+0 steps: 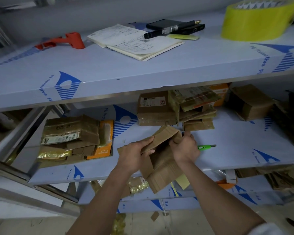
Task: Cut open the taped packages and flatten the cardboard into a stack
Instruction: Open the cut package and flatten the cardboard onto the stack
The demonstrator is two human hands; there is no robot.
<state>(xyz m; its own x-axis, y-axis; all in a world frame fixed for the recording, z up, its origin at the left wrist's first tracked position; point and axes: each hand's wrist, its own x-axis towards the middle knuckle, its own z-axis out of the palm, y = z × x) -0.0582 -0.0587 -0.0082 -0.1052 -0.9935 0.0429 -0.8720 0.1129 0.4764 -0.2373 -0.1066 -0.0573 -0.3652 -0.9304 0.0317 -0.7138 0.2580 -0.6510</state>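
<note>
**Opened box held over the middle shelf**

Centre frame: left hand [134,154] and right hand [185,148] both grip an opened cardboard box [161,160]. Green cutter [206,147] lies just right of it. Flattened stack [71,138] left; taped packages [157,108] behind.

On the middle shelf [227,141], bare surface lies open to the right of the green cutter [206,147] and between the two piles. A stack of flattened cardboard [71,138] blocks the left, taped packages [175,107] crowd the back, and the upper shelf [126,72] overhangs close above them.
</note>
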